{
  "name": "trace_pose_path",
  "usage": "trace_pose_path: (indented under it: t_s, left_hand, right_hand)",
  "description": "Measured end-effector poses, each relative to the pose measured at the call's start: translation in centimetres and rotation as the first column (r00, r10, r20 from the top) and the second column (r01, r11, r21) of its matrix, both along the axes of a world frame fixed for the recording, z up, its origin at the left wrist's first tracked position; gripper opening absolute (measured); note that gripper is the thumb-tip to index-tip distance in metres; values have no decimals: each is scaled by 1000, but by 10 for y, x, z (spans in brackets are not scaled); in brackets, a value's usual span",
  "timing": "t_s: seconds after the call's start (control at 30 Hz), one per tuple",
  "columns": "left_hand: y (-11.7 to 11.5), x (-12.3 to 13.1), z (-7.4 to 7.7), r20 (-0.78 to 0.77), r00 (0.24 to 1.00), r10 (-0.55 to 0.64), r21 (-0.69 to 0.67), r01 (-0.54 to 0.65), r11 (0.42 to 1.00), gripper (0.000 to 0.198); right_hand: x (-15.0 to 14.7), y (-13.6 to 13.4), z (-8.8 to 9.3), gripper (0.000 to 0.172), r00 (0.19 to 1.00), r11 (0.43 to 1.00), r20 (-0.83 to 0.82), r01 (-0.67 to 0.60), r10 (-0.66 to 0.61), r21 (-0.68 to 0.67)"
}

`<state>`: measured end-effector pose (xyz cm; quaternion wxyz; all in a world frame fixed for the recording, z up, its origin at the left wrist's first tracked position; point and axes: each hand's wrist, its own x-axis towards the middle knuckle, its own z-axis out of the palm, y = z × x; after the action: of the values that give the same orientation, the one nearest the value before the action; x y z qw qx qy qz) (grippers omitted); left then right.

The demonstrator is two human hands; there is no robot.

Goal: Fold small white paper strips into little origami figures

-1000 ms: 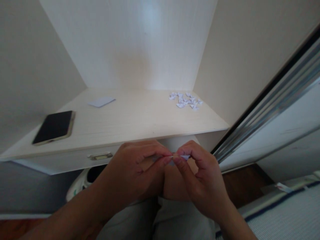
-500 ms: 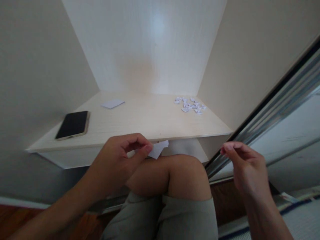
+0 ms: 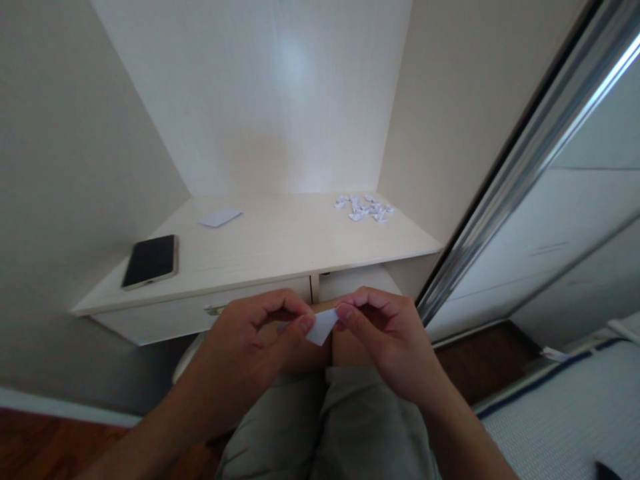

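Observation:
A small piece of white paper (image 3: 323, 327) is held between my two hands, just in front of the desk edge and above my lap. My left hand (image 3: 265, 333) pinches its left side between thumb and index finger. At its upper right corner, my right hand (image 3: 383, 333) grips it with thumb and fingertips. On the right of the desktop lies a loose cluster of crumpled paper bits (image 3: 367, 208). A flat sheet of folded-looking white paper (image 3: 220, 218) rests at the back left.
A dark-screened phone (image 3: 151, 260) lies near the left front of the white desk (image 3: 270, 243). Below the top are a drawer (image 3: 250, 297) and an open compartment to its right. A metal-edged sliding door frame (image 3: 505, 180) stands on the right, beside a bed (image 3: 565, 407).
My right hand has come in from the right and now pinches the paper's right corner. My left hand keeps its hold. The camera view has shifted slightly to the right.

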<state>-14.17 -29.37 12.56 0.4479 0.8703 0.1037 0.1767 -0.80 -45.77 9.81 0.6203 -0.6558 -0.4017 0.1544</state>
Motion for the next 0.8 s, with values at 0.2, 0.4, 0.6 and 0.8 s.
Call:
trace_pose_path:
  t_s: [0.2, 0.4, 0.6, 0.8]
  left_hand:
    - [-11, -12, 6, -71, 995, -76, 41, 79, 996, 23]
    - [-21, -14, 4, 81, 997, 10, -182, 5, 983, 23]
    - [-32, -7, -12, 238, 951, 198, -436, -77, 896, 16]
    - [-29, 3, -29, 140, 966, 217, -547, -107, 830, 18]
  right_hand:
    - [-15, -13, 13, 17, 994, 994, 41, -105, 105, -17]
    - [-23, -17, 12, 20, 962, 975, -166, -205, 218, 90]
    - [-39, -8, -2, 15, 973, 979, -200, -81, 118, 185]
    - [-40, 0, -7, 18, 981, 978, -188, 84, -48, 190]
